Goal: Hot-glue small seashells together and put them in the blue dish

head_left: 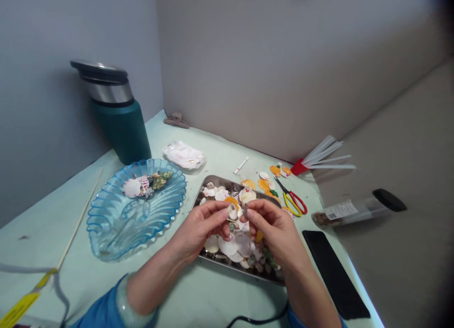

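Observation:
Between thumb and fingers, my left hand (pixel 209 219) pinches a small white shell (pixel 232 211). Close beside it, my right hand (pixel 271 221) is closed on a small, thin grey piece (pixel 245 211) whose kind I cannot make out. Both hands are over a metal tray (pixel 216 261) heaped with white, orange and brown seashells (pixel 229 245). To the left lies a blue scalloped glass dish (pixel 166 226), with several shells (pixel 136 187) grouped toward its far side.
A teal bottle (pixel 122 129) stands behind the dish. Scissors (pixel 292 199), loose orange shells (pixel 264 184), a red holder with white sticks (pixel 300 167), a clear jar (pixel 351 213) and a black phone-like slab (pixel 333 273) lie right. A white packet (pixel 184 154) sits behind the tray.

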### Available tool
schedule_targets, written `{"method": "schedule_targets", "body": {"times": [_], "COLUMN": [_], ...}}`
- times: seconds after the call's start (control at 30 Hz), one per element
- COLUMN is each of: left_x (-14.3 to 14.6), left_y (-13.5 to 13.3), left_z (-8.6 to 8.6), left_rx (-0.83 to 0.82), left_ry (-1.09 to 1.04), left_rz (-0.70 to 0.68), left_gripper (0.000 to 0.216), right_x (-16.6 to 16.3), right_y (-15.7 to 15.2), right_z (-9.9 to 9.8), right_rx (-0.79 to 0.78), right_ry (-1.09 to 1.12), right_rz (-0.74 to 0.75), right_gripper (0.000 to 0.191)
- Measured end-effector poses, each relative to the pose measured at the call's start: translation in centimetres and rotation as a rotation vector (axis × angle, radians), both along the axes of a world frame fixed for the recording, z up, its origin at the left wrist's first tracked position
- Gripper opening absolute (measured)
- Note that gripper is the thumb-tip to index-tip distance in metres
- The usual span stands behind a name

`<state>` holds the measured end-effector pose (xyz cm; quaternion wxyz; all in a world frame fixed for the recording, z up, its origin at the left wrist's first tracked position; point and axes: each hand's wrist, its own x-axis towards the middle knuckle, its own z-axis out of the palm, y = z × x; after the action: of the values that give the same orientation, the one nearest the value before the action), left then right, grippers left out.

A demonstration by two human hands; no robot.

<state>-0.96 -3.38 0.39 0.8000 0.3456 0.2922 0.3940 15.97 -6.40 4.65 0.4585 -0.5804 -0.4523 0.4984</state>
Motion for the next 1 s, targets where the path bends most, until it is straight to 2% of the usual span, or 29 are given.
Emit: {"method": "schedule_targets", "body": {"times": [0.17,0.27,0.33,0.43,0.53,0.6,0.8,1.0], "left_x": [0.11,0.15,0.17,0.18,0.14,0.11,0.11,0.05], "left_y": [-0.03,-0.02,-0.02,-0.03,-0.06,-0.06,0.16,0.1], "left_z": [-0.19,-0.14,-0.07,0.0,0.02,0.03,0.16,0.32], "left_rx": [0.023,0.02,0.012,-0.015,-0.02,-0.015,-0.023,-0.043], "left_ry": [0.015,0.02,0.015,-0.006,-0.042,-0.058,-0.087,-0.118], "left_rz": [-0.05,-0.056,-0.052,-0.028,-0.041,-0.059,-0.061,-0.04], "left_gripper": [0.033,0.032,0.031,0.028,0.025,0.024,0.026,0.026], "right_x": [0.23,0.25,0.17,0.04,0.04,0.07,-0.27,-0.32], "right_y": [0.27,0.22,0.03,-0.38,-0.63,-0.61,-0.45,-0.43], "right_z": [-0.34,-0.63,-0.74,-0.74,-0.63,-0.55,-0.26,-0.28], "right_rx": [-0.091,-0.081,0.018,0.362,0.727,0.854,0.955,0.968], "right_ry": [0.189,0.172,0.007,-0.418,-0.742,-0.867,-1.132,-1.049], "right_rz": [0.105,0.101,0.051,-0.012,0.101,0.194,0.236,0.214], "right_gripper": [0.029,0.026,0.021,0.008,0.017,0.023,0.022,0.024]}}
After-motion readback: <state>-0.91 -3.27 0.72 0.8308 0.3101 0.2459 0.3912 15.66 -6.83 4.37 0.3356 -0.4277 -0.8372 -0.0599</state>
